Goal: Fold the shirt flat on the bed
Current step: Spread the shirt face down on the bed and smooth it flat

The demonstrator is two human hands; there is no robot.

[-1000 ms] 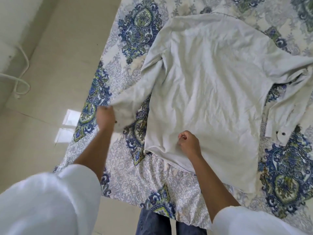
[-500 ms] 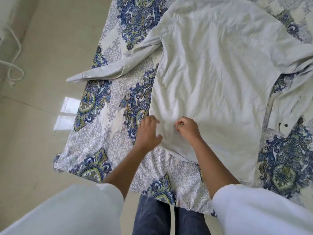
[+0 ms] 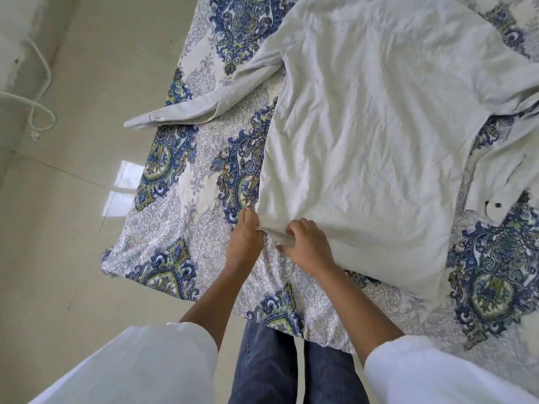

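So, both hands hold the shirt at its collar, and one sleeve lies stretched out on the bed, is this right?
Not quite. The head view shows the left hand and right hand holding the shirt at its bottom hem corner, not the collar. One sleeve does lie stretched out on the bed.

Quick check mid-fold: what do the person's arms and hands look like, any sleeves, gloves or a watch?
Both arms wear loose white sleeves, the left sleeve and right sleeve ending near the elbows. The left hand and right hand are bare: no gloves, and no watch or rings show.
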